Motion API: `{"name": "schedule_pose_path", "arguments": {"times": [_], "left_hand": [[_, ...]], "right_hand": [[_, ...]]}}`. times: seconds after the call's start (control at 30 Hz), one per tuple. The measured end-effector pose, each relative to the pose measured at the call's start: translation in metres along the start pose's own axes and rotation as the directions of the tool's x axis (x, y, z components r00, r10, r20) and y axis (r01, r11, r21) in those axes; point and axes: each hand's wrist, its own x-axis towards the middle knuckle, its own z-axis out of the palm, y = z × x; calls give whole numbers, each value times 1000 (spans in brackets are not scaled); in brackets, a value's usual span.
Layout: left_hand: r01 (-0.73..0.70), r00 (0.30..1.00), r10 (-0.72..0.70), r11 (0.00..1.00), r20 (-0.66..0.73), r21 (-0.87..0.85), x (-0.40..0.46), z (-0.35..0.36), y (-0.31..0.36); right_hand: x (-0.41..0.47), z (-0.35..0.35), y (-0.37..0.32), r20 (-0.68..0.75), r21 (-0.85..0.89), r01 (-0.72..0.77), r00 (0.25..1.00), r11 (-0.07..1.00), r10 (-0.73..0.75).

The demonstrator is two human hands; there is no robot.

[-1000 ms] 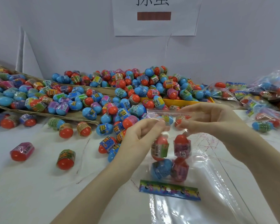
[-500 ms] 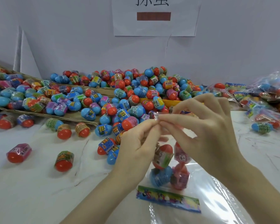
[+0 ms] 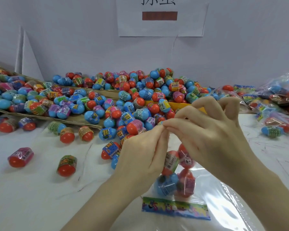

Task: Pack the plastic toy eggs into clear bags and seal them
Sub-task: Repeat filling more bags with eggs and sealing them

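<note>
Nearest lies one colourful card strip [image 3: 175, 208] on a stack of clear bags [image 3: 232, 205] spread over the white table [image 3: 32, 197]. Just above it hangs one clear bag [image 3: 177, 177] with four toy eggs inside. The left hand [image 3: 140, 157] and right hand [image 3: 212, 130] meet at its top edge, fingertips pinching it narrowly. Two loose eggs [image 3: 67, 165] lie to the left; farther back is a heap of eggs [image 3: 123, 97], too many to count, and filled bags [image 3: 277, 104] at far right.
</note>
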Motion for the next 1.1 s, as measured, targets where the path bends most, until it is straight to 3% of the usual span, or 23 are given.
{"name": "schedule_pose_path", "arguments": {"times": [0.23,0.43,0.67,0.9,1.1], "left_hand": [[-9,1000,9,999,-2,54,-1,0,0],[-45,999,46,995,0,89,-1,1,0],[25,999,-23,998,29,-52,-1,-1,-1],[-51,999,49,983,12,177,0,-4,0],[-50,999,44,975,31,217,0,-4,-1]], "right_hand": [[0,3,-2,-49,-163,48,997,985,-56],[3,6,-3,-51,-116,5,999,993,-11],[-2,6,1,-17,47,-38,999,998,39],[-2,6,3,-29,57,-25,999,998,27],[-1,4,1,-31,-35,28,999,999,-29]]}}
